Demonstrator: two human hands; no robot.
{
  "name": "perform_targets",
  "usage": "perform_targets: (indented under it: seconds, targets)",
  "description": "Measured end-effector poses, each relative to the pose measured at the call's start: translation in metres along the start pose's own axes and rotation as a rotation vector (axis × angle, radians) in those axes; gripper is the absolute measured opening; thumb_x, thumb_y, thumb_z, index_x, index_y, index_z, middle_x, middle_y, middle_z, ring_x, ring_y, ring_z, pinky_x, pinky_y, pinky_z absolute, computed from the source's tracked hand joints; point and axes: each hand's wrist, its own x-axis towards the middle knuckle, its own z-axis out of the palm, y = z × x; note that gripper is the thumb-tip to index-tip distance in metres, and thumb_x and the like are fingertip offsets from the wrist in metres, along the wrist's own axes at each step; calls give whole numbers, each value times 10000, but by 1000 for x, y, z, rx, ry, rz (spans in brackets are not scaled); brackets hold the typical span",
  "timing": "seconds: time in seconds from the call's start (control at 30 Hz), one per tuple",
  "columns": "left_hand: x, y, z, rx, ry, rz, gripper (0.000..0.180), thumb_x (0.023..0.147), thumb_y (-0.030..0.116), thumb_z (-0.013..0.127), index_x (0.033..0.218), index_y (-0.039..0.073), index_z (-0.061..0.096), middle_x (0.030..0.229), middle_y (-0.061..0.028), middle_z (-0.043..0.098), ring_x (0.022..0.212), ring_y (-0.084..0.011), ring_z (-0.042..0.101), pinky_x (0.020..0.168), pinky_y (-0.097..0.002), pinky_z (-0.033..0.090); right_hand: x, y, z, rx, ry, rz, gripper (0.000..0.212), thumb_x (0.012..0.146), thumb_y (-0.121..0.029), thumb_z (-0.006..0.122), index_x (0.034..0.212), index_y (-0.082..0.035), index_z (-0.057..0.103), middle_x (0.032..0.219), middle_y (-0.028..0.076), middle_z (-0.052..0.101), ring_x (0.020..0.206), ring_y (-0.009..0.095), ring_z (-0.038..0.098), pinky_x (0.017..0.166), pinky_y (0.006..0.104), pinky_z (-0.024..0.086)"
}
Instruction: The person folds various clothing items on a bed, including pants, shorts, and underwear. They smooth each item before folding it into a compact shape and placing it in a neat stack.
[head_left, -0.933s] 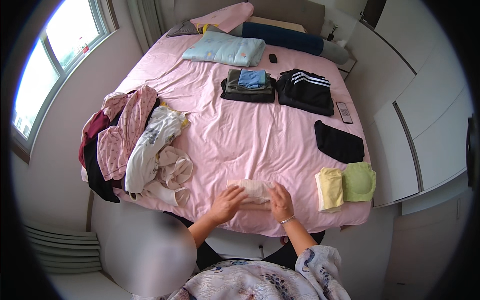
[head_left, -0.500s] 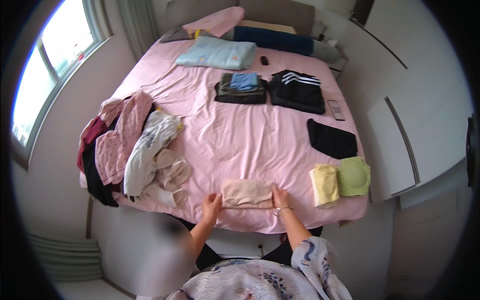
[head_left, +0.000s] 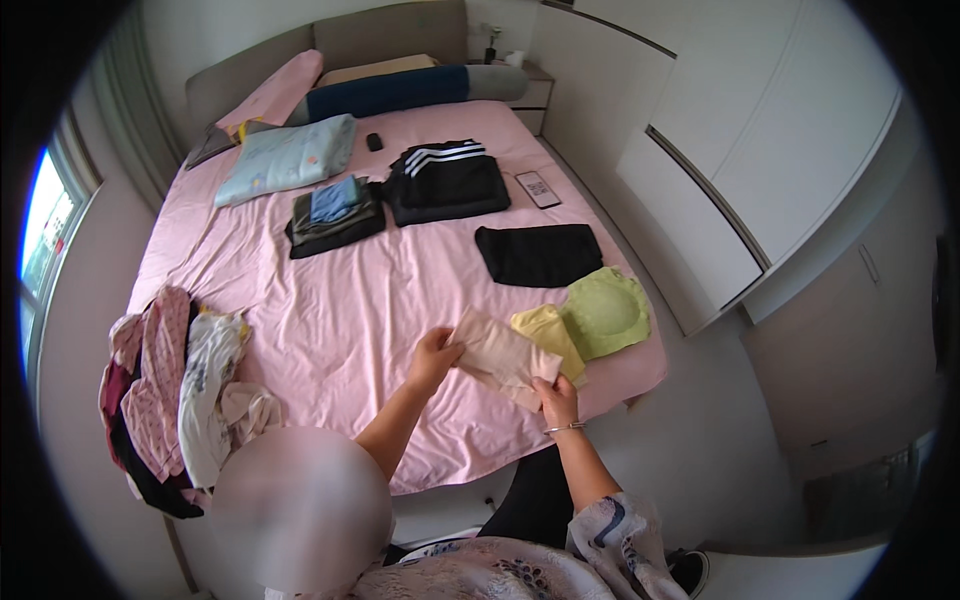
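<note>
Between both hands is a folded pale peach piece of clothing (head_left: pixel 503 352), whose exact kind I cannot make out. My left hand (head_left: pixel 434 358) pinches its left end, and my right hand (head_left: pixel 557 398) grips the lower right corner. Its right part overlaps a folded yellow cloth item (head_left: pixel 549 328) from my viewpoint; I cannot tell if they touch. Just beyond lies a light green bra (head_left: pixel 606 312), cups up, on the pink bedsheet (head_left: pixel 330 370).
Rumpled clothes (head_left: pixel 155 385) lie heaped at the bed's left. Farther up are folded black cloth (head_left: pixel 540 255), a phone (head_left: pixel 538 189), a black stack with white stripes (head_left: pixel 448 182), a smaller folded stack (head_left: pixel 337 215) and a pale blue quilt (head_left: pixel 287 160). White cabinets (head_left: pixel 690 190) line the right.
My hands have lifted the folded peach clothing off the near edge of the bed and carried it right, to the yellow item, tilting it. The view has turned to the right.
</note>
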Motion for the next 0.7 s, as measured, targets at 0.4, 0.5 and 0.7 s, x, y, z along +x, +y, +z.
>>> perform_targets:
  seconds: [0.4,0.5,0.7]
  targets:
    - [115,-56,112,87,-94,-143,305,713,17,590,1007,-61,588,862,-104,617,787,-170,581,692,-267,462,23,37,-49,7,311,266,225,774,-147,611,927,10,559,731,54,587,496,114,527,381,249,434]
    - [114,-53,105,-48,-121,-204,376,734,17,587,1100,-50,533,854,-85,597,772,-165,578,684,-272,466,21,40,-47,112,295,231,214,785,-153,605,926,1,557,740,52,582,520,114,531,422,248,449]
    - [65,-48,50,-100,-3,-199,353,765,19,551,1115,-14,527,864,-79,602,791,-168,576,706,-290,472,4,46,-34,300,327,292,218,840,-219,553,932,-25,515,751,68,583,546,111,540,459,230,467]
